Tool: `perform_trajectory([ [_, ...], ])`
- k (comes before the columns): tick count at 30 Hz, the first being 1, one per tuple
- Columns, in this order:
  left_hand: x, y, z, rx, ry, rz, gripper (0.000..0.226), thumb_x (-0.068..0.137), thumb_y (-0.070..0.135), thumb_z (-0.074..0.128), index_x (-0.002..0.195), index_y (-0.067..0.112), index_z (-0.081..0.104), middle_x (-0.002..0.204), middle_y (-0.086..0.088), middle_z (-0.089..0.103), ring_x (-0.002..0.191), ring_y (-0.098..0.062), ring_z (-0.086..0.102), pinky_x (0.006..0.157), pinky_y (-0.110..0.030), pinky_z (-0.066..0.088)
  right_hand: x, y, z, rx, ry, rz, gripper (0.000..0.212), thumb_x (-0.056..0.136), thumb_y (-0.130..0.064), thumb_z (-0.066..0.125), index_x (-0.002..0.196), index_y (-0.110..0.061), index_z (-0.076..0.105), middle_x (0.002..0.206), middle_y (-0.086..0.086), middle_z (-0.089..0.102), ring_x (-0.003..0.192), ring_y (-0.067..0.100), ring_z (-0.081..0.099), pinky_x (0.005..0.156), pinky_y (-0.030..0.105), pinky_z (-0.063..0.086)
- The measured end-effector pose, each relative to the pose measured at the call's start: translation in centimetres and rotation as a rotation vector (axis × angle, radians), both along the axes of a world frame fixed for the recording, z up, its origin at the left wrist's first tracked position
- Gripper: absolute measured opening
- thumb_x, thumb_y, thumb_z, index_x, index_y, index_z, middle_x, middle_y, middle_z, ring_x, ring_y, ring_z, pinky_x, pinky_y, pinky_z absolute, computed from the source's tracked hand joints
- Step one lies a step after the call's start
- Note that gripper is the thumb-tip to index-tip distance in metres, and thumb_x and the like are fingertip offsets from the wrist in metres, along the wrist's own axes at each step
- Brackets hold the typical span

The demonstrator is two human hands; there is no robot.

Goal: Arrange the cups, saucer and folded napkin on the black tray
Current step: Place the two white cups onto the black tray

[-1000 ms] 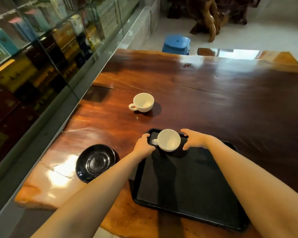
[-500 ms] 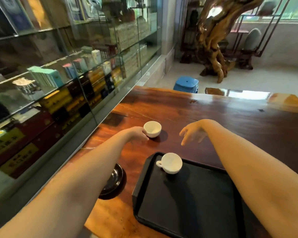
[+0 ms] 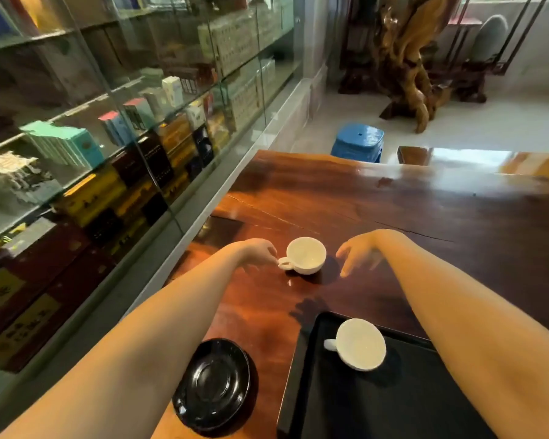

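A white cup (image 3: 360, 343) stands upright in the far left corner of the black tray (image 3: 339, 403). A second white cup (image 3: 305, 255) stands on the wooden table beyond the tray, handle pointing left. My left hand (image 3: 258, 252) has its fingertips at that handle; whether they grip it I cannot tell. My right hand (image 3: 358, 253) hovers just right of the same cup, fingers spread, not touching it. A black saucer (image 3: 214, 383) lies on the table left of the tray, partly under my left forearm. No napkin is in view.
A glass display cabinet (image 3: 114, 128) full of boxes runs along the table's left edge. The dark wooden table (image 3: 425, 223) stretches far and right. A blue stool (image 3: 358, 141) and a carved root sculpture (image 3: 409, 58) stand on the floor beyond.
Both hands left the cup on the tray and reached forward to the far cup. The left fingers arrived at its handle; the right hand came closer to its right side. The view tilted up.
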State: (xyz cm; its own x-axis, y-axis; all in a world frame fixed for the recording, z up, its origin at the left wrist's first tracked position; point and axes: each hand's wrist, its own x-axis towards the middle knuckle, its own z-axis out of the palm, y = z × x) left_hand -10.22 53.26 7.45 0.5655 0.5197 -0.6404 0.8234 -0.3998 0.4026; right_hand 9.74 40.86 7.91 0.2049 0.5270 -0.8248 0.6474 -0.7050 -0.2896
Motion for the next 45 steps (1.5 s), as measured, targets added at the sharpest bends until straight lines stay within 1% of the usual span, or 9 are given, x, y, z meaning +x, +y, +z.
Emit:
perform_trajectory([
  [8,3.5,6.7,-8.8,-0.048,0.02,-0.103,0.062,0.086,0.028,0.065,0.14,0.012,0.038,0.143,-0.009,0.044,0.124,-0.027,0.049,0.1,-0.038,0.046,1.1,4.7,-8.2,0.123,0.018,-0.085,0.082,0.084,-0.02,0.068,0.147,-0.01,0.017,0.154,0.004,0.024,0.14,0.026,0.026,0.113,0.042,0.026],
  [16,5.2,7.2,-15.0,-0.18,-0.289,0.031,0.078,0.073,0.009,0.078,0.138,0.013,0.036,0.133,-0.011,0.054,0.117,-0.024,0.054,0.09,-0.024,0.04,1.2,5.1,-13.1,0.497,0.114,-0.2,0.085,0.073,-0.007,0.078,0.141,-0.016,0.028,0.14,-0.001,0.034,0.126,0.013,0.033,0.106,0.028,0.024],
  [20,5.7,6.8,-15.8,-0.198,-0.394,0.084,0.078,0.074,0.003,0.075,0.14,0.009,0.035,0.138,-0.009,0.05,0.124,-0.022,0.05,0.089,-0.018,0.036,1.0,5.1,-14.4,0.571,0.086,-0.224,0.091,0.067,-0.013,0.083,0.14,-0.02,0.029,0.146,0.004,0.032,0.133,0.022,0.032,0.113,0.044,0.027],
  [22,5.8,6.6,-16.1,-0.19,-0.409,0.092,0.076,0.073,0.002,0.075,0.139,0.009,0.036,0.137,-0.009,0.051,0.124,-0.022,0.05,0.091,-0.02,0.036,1.0,4.9,-14.4,0.576,0.118,-0.25,0.09,0.068,-0.01,0.082,0.139,-0.019,0.029,0.145,0.003,0.033,0.13,0.019,0.032,0.11,0.038,0.027],
  [29,6.3,5.1,-14.4,-0.151,-0.43,0.045,0.074,0.072,0.004,0.076,0.136,0.011,0.041,0.135,-0.009,0.052,0.122,-0.024,0.051,0.099,-0.033,0.04,1.3,3.1,-13.1,0.609,0.173,-0.268,0.085,0.072,-0.005,0.078,0.139,-0.018,0.028,0.141,0.001,0.034,0.115,0.002,0.034,0.1,0.022,0.027],
  [33,7.0,3.3,-12.0,-0.135,-0.481,0.027,0.073,0.072,0.003,0.075,0.135,0.01,0.041,0.134,-0.01,0.053,0.121,-0.025,0.051,0.096,-0.032,0.041,1.6,1.3,-10.4,0.66,0.205,-0.285,0.073,0.074,0.004,0.073,0.126,-0.024,0.031,0.113,-0.022,0.039,0.097,-0.012,0.044,0.077,-0.007,0.035],
  [38,8.3,-0.5,-8.7,-0.098,-0.538,0.004,0.073,0.072,0.008,0.078,0.136,0.013,0.042,0.134,-0.006,0.053,0.12,-0.02,0.051,0.088,-0.024,0.039,2.3,-3.1,-6.8,0.703,0.223,-0.297,0.079,0.074,0.0,0.075,0.13,-0.03,0.027,0.129,-0.011,0.035,0.111,0.004,0.043,0.099,0.021,0.039],
  [41,9.0,-3.6,-6.9,-0.079,-0.551,-0.032,0.073,0.072,0.009,0.078,0.136,0.014,0.042,0.134,-0.005,0.052,0.12,-0.019,0.051,0.089,-0.025,0.039,2.3,-6.5,-4.3,0.738,0.239,-0.317,0.073,0.077,0.005,0.071,0.123,-0.031,0.028,0.114,-0.021,0.038,0.102,-0.003,0.044,0.077,-0.001,0.042],
  [45,9.8,-8.4,-4.6,-0.046,-0.568,-0.097,0.074,0.072,0.01,0.078,0.136,0.014,0.041,0.134,-0.006,0.053,0.12,-0.021,0.051,0.093,-0.027,0.039,2.2,-12.1,-2.0,0.781,0.206,-0.349,0.068,0.078,0.007,0.068,0.119,-0.03,0.029,0.107,-0.025,0.037,0.098,-0.006,0.044,0.068,-0.006,0.041],
])
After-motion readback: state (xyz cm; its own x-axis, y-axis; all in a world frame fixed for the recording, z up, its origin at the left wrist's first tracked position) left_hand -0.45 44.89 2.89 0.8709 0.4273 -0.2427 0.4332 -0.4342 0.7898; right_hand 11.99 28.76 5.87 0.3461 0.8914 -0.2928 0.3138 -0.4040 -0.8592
